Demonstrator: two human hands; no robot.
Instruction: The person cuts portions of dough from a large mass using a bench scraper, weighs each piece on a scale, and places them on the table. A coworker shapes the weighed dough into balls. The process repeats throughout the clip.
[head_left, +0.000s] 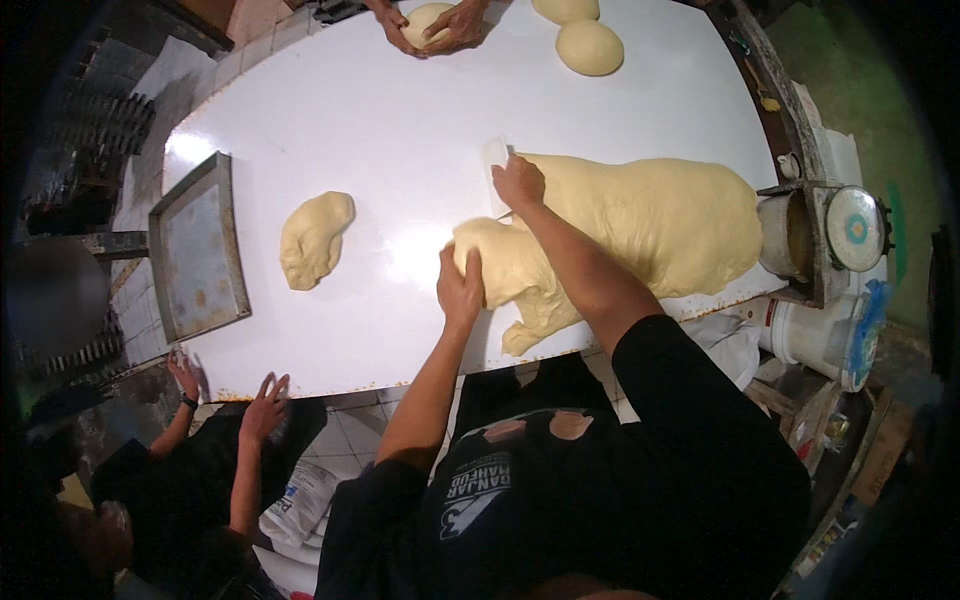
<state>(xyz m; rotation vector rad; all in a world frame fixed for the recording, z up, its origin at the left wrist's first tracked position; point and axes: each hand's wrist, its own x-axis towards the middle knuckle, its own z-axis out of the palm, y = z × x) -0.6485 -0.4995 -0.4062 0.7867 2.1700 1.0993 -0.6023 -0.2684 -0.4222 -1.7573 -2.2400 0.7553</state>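
A large mass of pale yellow dough (660, 217) stretches across the right half of the white tabletop (360, 135). My right hand (523, 182) grips a white dough scraper (495, 169) at the left end of the mass, its blade angled down to the table. Just below it, my left hand (460, 291) grasps a bulging lobe of dough (504, 259), thumb and fingers spread against its side. This lobe still joins the mass, and a ragged flap hangs near the table's front edge. A separate dough lump (315, 240) lies to the left.
Across the table, another person's hands (435, 30) cup a dough ball, with round dough balls (590, 47) nearby. A metal baking tray (199, 255) lies left; a second person's hand (262, 409) is near the front edge. A pot (781, 232) and dial scale (855, 229) stand right.
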